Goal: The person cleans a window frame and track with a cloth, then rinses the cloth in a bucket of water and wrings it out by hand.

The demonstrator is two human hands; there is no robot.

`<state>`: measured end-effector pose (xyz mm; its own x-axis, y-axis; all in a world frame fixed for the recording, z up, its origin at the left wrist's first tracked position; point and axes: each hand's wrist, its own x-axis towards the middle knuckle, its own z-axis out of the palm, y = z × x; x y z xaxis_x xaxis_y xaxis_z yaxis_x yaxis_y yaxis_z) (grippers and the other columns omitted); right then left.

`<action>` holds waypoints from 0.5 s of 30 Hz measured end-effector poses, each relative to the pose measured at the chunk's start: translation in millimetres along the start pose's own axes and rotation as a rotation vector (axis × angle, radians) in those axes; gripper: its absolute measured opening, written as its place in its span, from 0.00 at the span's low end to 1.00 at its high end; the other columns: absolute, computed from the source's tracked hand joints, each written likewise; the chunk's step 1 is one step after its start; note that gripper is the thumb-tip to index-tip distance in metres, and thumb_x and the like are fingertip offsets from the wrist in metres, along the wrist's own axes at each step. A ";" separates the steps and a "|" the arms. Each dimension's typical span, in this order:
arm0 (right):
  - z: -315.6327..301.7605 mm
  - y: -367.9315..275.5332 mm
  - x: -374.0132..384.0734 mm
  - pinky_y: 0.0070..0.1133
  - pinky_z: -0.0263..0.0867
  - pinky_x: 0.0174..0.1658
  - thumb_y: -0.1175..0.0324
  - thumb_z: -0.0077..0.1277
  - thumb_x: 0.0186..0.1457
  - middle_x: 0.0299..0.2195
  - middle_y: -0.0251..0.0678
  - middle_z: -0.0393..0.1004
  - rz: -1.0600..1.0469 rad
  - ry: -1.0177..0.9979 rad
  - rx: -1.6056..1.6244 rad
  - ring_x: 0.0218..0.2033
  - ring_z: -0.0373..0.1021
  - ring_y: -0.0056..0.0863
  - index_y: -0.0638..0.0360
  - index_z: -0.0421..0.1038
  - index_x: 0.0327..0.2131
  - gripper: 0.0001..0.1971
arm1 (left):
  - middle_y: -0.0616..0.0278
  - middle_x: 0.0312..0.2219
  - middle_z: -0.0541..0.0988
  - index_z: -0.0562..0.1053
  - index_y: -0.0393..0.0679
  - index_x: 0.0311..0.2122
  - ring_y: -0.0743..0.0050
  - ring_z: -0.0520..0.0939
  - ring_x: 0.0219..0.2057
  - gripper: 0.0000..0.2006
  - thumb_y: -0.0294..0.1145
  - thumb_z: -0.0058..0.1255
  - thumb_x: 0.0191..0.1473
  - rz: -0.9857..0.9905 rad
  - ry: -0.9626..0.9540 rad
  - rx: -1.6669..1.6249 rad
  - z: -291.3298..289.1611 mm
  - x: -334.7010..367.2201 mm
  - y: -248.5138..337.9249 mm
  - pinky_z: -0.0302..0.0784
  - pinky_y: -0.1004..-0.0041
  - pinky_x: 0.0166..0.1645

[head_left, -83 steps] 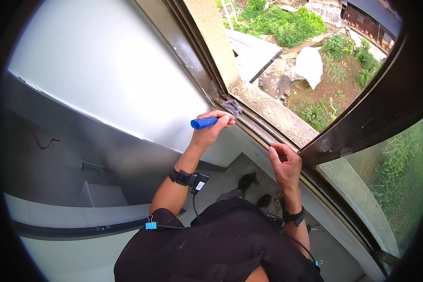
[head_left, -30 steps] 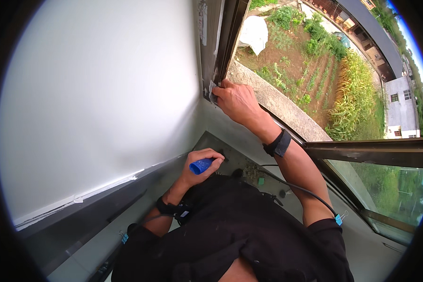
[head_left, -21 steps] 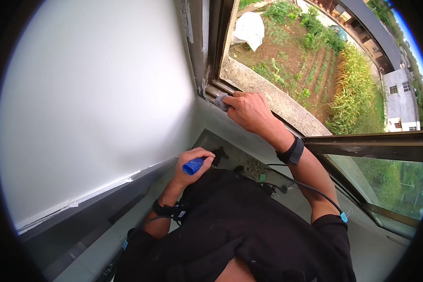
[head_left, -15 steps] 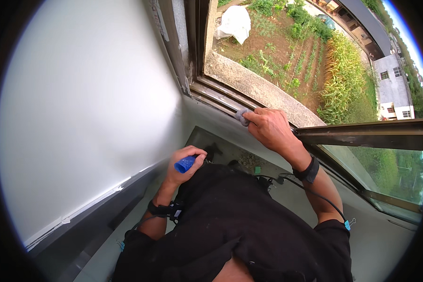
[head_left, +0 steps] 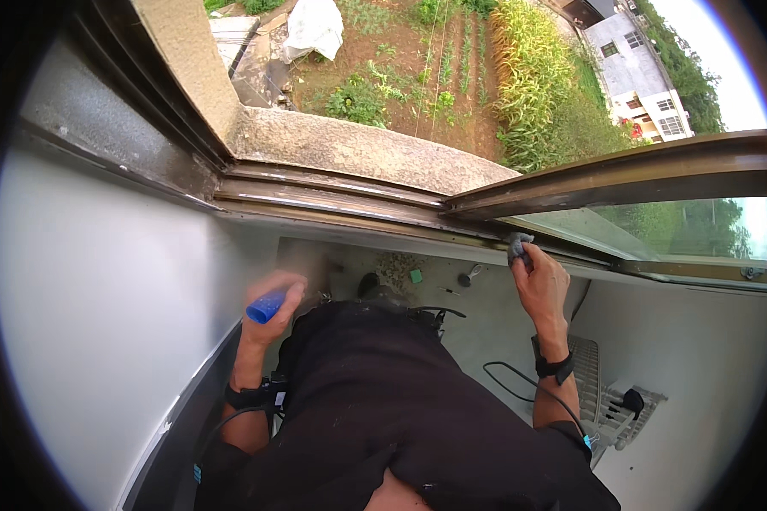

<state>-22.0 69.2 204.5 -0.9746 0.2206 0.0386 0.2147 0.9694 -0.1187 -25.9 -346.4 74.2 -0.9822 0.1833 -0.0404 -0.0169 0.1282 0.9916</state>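
Note:
My left hand (head_left: 274,294) is closed around a blue handle (head_left: 266,307), held low beside the white wall. The far end of this tool is a brownish blur, so its kind is unclear. My right hand (head_left: 544,285) pinches a crumpled grey wad (head_left: 520,247) in its fingertips; whether it is cloth or wire wool, I cannot tell. That wad is at the inner edge of the brown metal window track (head_left: 341,203), below the glass sash (head_left: 622,177). Along the track, pale marks show on the rails.
A rough stone sill (head_left: 358,149) lies outside the window, with a garden below. The white wall (head_left: 102,315) stands close on my left. Rubble (head_left: 396,266), a small green block (head_left: 416,276) and a grey plastic slatted piece (head_left: 626,417) are on the floor.
My view has turned and shifted rightward along the window. My right hand has moved right along the track with the wad, from the open part to below the sash. My left hand still grips the blue handle.

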 end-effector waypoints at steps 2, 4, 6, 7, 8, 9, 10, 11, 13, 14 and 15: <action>16.0 22.9 -3.6 0.35 0.68 0.32 0.65 0.53 0.53 0.28 0.40 0.78 0.030 0.029 0.004 0.28 0.74 0.44 0.56 0.76 0.40 0.12 | 0.59 0.29 0.80 0.78 0.35 0.35 0.75 0.81 0.29 0.05 0.24 0.53 0.56 -0.003 -0.055 -0.012 6.6 8.4 0.8 0.75 0.76 0.35; 21.8 26.7 -4.9 0.36 0.68 0.32 0.64 0.53 0.53 0.28 0.43 0.77 0.032 0.064 0.041 0.29 0.74 0.46 0.57 0.76 0.38 0.11 | 0.59 0.28 0.80 0.78 0.36 0.35 0.74 0.80 0.29 0.04 0.23 0.55 0.55 -0.012 -0.094 -0.019 13.0 11.3 1.0 0.75 0.75 0.36; 22.7 26.0 -1.0 0.36 0.67 0.32 0.63 0.53 0.53 0.26 0.44 0.77 0.030 0.059 0.038 0.28 0.73 0.47 0.58 0.77 0.37 0.11 | 0.59 0.28 0.80 0.78 0.36 0.35 0.74 0.80 0.29 0.04 0.24 0.55 0.55 0.003 -0.126 -0.009 20.1 18.7 7.2 0.75 0.75 0.36; 22.4 23.8 -0.5 0.36 0.67 0.31 0.63 0.53 0.53 0.24 0.46 0.76 0.014 0.045 0.039 0.27 0.73 0.48 0.58 0.77 0.35 0.11 | 0.60 0.27 0.80 0.78 0.36 0.35 0.74 0.80 0.28 0.05 0.25 0.55 0.55 0.010 -0.141 0.001 20.7 20.0 11.0 0.75 0.75 0.36; 19.1 20.6 2.4 0.37 0.66 0.30 0.62 0.52 0.52 0.20 0.47 0.73 0.037 -0.020 0.031 0.25 0.72 0.50 0.60 0.77 0.32 0.11 | 0.60 0.27 0.80 0.78 0.36 0.35 0.74 0.80 0.28 0.05 0.25 0.55 0.55 0.011 -0.153 0.005 22.1 21.3 10.7 0.75 0.75 0.36; 18.1 15.1 4.9 0.37 0.66 0.30 0.62 0.52 0.52 0.20 0.47 0.73 0.047 -0.018 0.033 0.25 0.72 0.50 0.60 0.77 0.32 0.11 | 0.60 0.27 0.80 0.78 0.37 0.35 0.74 0.80 0.28 0.05 0.26 0.55 0.55 0.007 -0.155 0.004 23.3 22.6 9.6 0.75 0.75 0.36; 17.5 7.9 7.4 0.37 0.66 0.29 0.62 0.52 0.52 0.19 0.48 0.73 0.015 -0.042 0.126 0.24 0.72 0.50 0.60 0.76 0.30 0.11 | 0.60 0.27 0.80 0.78 0.37 0.35 0.74 0.80 0.28 0.06 0.27 0.54 0.56 0.002 -0.159 -0.001 25.6 24.4 8.8 0.75 0.75 0.36; 16.9 0.8 9.7 0.38 0.65 0.28 0.63 0.53 0.51 0.18 0.48 0.72 -0.018 -0.063 0.221 0.23 0.71 0.51 0.61 0.75 0.28 0.11 | 0.60 0.27 0.80 0.78 0.37 0.35 0.74 0.80 0.28 0.06 0.27 0.54 0.56 0.004 -0.171 -0.001 28.3 27.4 12.3 0.75 0.75 0.36; 18.1 -20.2 15.3 0.38 0.65 0.28 0.63 0.52 0.50 0.18 0.49 0.72 -0.042 -0.099 0.256 0.23 0.71 0.51 0.62 0.74 0.25 0.11 | 0.59 0.29 0.80 0.78 0.34 0.34 0.75 0.81 0.29 0.06 0.25 0.52 0.58 0.049 -0.195 0.043 33.2 32.3 19.7 0.76 0.76 0.37; 19.6 -29.7 17.7 0.38 0.66 0.28 0.63 0.52 0.49 0.17 0.49 0.71 -0.075 -0.134 0.290 0.22 0.71 0.50 0.63 0.74 0.22 0.12 | 0.59 0.29 0.80 0.78 0.34 0.34 0.75 0.81 0.29 0.06 0.25 0.52 0.58 0.056 -0.208 0.038 35.8 34.5 19.7 0.76 0.76 0.37; 22.4 -34.7 18.8 0.38 0.66 0.28 0.63 0.52 0.49 0.17 0.49 0.71 -0.061 -0.125 0.284 0.22 0.71 0.50 0.63 0.74 0.22 0.12 | 0.58 0.30 0.80 0.78 0.34 0.35 0.75 0.81 0.29 0.06 0.25 0.52 0.58 0.084 -0.218 0.035 38.5 37.2 19.2 0.76 0.76 0.37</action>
<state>-49.2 37.2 187.1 -0.9892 0.1309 -0.0661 0.1464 0.9078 -0.3930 -55.6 -299.6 86.9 -0.9163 0.4002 0.0131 0.0736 0.1362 0.9879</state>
